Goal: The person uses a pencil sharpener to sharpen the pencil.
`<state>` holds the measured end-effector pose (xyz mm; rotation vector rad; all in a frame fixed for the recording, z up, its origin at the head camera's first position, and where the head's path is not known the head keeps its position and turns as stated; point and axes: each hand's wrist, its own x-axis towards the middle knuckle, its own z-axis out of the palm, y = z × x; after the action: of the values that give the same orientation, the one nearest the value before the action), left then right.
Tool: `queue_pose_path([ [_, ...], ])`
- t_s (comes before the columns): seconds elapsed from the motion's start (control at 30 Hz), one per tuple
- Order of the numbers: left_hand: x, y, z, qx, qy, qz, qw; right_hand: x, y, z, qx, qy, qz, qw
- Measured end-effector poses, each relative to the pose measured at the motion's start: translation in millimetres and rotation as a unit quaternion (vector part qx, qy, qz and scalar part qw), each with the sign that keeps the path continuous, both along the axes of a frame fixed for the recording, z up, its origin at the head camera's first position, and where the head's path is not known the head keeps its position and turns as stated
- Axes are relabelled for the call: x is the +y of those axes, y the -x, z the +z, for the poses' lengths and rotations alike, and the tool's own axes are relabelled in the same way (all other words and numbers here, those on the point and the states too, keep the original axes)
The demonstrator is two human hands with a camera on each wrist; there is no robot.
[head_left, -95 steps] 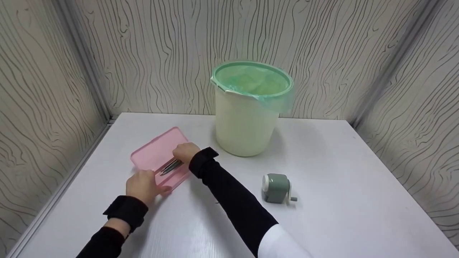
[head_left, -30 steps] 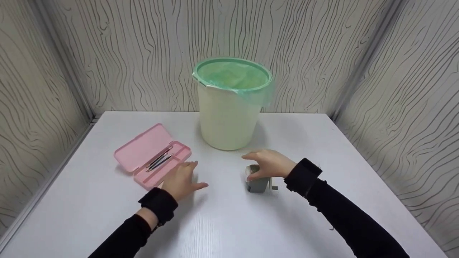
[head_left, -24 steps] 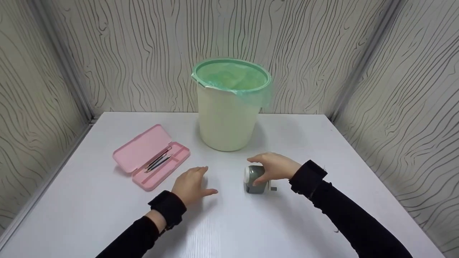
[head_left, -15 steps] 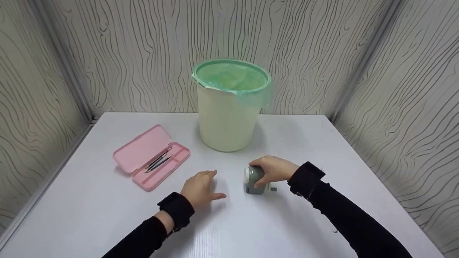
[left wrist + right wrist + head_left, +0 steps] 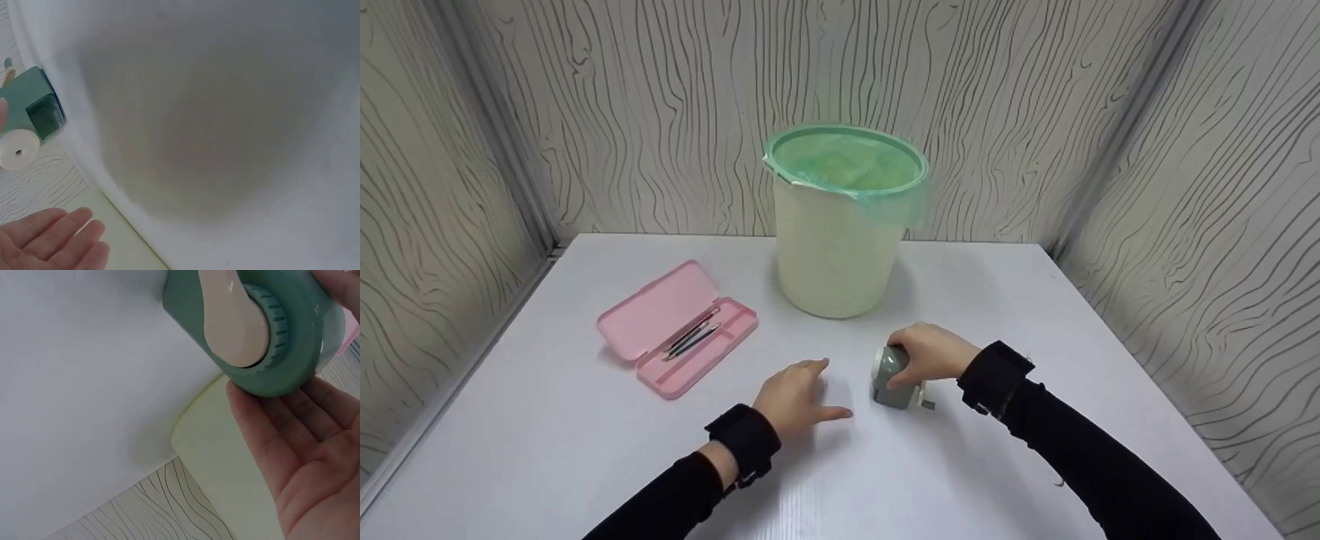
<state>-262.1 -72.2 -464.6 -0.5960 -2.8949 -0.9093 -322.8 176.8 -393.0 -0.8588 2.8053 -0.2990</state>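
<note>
My right hand (image 5: 934, 354) grips a grey-green crank pencil sharpener (image 5: 892, 396) from above, thumb on the near side and fingers on the far side. The sharpener's white round front faces left and its crank points right. In the right wrist view the pale crank arm (image 5: 233, 326) shows close up, with fingers curled about the body. My left hand (image 5: 791, 401) hovers left of the sharpener, fingers and thumb spread, holding nothing. The left wrist view shows its extended fingers (image 5: 62, 239) apart from the sharpener (image 5: 28, 101).
On the left lies an opened pink pencil case (image 5: 660, 311) with several pencils (image 5: 691, 337) inside. A pale bin (image 5: 836, 255) with a green rim and a liner bag stands at the back. Wood-patterned panels (image 5: 682, 97) border the white table (image 5: 547, 420).
The right hand has left the pencil case, closed round the sharpener and turned it slightly, its crank swinging nearer. The left hand has left the case and moved right toward the sharpener.
</note>
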Motion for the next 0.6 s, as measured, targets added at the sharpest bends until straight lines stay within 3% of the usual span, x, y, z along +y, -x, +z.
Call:
queue_pose_path([
  [0.33,20,1.1,1.3,-0.015,-0.036,-0.004,0.9992,-6,-5.2,0.4,0.033,0.066,-0.041,0.996],
  [0.6,31,5.8,1.4,0.012,-0.067,0.010,0.9976,-18,-10.4,3.1,0.026,0.120,-0.084,0.989],
])
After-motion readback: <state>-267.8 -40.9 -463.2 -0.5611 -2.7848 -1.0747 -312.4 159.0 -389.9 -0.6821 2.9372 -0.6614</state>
